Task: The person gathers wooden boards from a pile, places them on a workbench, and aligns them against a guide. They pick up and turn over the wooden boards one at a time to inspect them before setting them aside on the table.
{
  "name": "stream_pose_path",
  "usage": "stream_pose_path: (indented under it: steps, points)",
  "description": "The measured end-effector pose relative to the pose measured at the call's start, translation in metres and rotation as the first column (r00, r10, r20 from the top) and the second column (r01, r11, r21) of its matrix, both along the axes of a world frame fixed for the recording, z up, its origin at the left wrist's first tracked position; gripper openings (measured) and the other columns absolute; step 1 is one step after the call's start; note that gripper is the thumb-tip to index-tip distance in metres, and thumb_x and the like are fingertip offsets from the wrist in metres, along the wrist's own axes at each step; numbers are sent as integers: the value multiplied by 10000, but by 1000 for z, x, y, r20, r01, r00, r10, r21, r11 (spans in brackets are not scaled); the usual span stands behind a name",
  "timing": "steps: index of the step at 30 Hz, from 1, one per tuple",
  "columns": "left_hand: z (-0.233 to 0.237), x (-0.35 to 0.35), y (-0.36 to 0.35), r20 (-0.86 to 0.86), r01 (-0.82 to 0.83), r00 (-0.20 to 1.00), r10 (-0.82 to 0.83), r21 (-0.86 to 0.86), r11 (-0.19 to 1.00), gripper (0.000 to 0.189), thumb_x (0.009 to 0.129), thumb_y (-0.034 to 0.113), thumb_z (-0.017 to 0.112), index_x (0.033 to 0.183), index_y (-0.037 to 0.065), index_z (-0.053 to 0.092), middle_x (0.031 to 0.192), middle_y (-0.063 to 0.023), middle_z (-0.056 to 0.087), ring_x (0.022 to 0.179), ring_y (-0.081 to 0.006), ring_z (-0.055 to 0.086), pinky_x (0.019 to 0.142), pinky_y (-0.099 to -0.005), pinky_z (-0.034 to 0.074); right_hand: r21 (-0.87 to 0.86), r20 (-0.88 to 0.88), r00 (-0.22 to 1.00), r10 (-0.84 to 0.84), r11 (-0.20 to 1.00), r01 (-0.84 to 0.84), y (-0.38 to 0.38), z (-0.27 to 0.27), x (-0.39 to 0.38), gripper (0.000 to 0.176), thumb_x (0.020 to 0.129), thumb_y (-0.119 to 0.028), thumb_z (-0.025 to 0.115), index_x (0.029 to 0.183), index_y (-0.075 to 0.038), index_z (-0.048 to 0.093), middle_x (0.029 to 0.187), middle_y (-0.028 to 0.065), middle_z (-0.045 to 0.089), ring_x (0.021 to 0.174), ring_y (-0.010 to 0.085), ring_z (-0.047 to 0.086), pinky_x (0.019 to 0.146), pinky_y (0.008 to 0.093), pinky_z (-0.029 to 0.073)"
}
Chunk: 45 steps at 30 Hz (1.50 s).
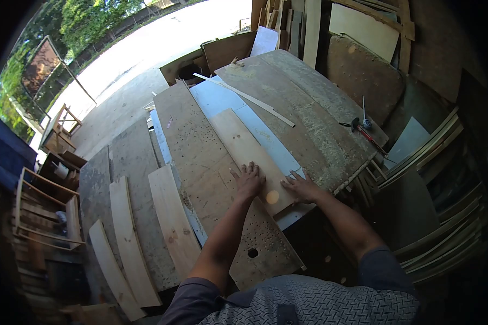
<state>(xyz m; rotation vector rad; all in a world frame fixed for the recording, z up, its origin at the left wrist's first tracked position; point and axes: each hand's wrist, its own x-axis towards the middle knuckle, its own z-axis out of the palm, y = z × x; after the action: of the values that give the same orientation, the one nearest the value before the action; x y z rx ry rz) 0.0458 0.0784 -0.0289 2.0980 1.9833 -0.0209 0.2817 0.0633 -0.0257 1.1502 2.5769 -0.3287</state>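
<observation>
A pale wooden plank [243, 146] lies lengthwise on a larger brown plywood sheet [200, 162] dotted with small holes. My left hand [249, 179] rests flat on the plank's near end, fingers spread. My right hand [301, 187] presses on the plank's near right edge, beside a light blue board [265, 132] underneath. Neither hand grips anything.
Curved pale wood slats [130, 238] lie on the left of the bench. A thin strip [249, 98] crosses the far boards. A hammer [363, 132] lies on the right. Stacked boards stand behind and at right. Wooden crates [43, 211] sit at left.
</observation>
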Motion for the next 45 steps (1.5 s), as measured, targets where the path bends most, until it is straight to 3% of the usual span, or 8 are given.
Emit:
stream_pose_path:
  steps: [10,12,14,15,17,20,36,45]
  points:
    - [1,-1,9,-66,-31,997,25,-83,996,673,931,482,426,1505,170,265,1598,-7,158,1465,-277,154,1078,-721,-29,183,-111,990,-91,977,111,-28,-10,-7,812,752,-347,765,1433,-148,370,1498,95,350,1429,338,226,1113,648,122]
    - [3,0,10,-84,-37,996,29,-94,995,680,933,492,430,1508,176,252,1600,-5,146,1469,-265,140,1089,-709,-25,-50,-347,802,-487,863,503,-63,15,-20,612,760,-278,761,1284,-85,509,1296,107,543,1266,318,465,1034,552,335]
    - [2,2,10,-106,-56,993,45,-105,993,689,927,490,442,1511,181,245,1603,-4,133,1469,-273,135,1089,-710,-23,-334,-542,493,-681,712,617,-89,-5,-28,464,780,-235,740,1153,-17,570,999,99,636,907,243,632,798,405,487]
    - [2,2,11,-109,-57,993,46,-105,993,689,927,490,442,1511,181,245,1603,-4,133,1469,-273,135,1089,-710,-23,-336,-544,492,-680,713,615,-98,-16,-34,464,780,-235,740,1153,-17,570,999,99,636,907,243,632,798,405,487]
    - [2,3,10,-104,-56,994,44,-115,992,702,920,485,450,1514,177,236,1603,-4,133,1470,-278,132,1087,-712,-23,-809,-405,105,-908,410,421,-112,-34,-46,410,813,-217,706,1108,34,575,808,75,617,643,169,581,594,318,466]
    - [1,3,11,-91,-67,994,56,-116,991,715,888,445,450,1519,186,234,1609,21,108,1471,-275,135,1070,-728,-44,-831,-486,-78,-870,432,351,-113,-43,-62,356,816,-211,706,1028,50,589,739,22,575,597,109,507,554,284,426]
    - [-1,-17,35,-93,-51,995,47,-37,998,683,931,512,409,1508,178,258,1598,-1,152,1458,-285,175,1093,-709,58,-938,-346,-120,-930,343,49,-75,-36,-79,177,855,-173,680,948,-38,613,661,-52,515,510,31,399,453,211,307]
    - [-2,-34,62,-68,-61,996,58,-42,997,660,938,484,387,1511,184,254,1603,12,130,1466,-285,147,1098,-703,36,-917,-381,-56,-923,370,148,-46,-39,-95,215,860,-241,696,931,-52,624,654,-42,507,519,41,421,445,210,319]
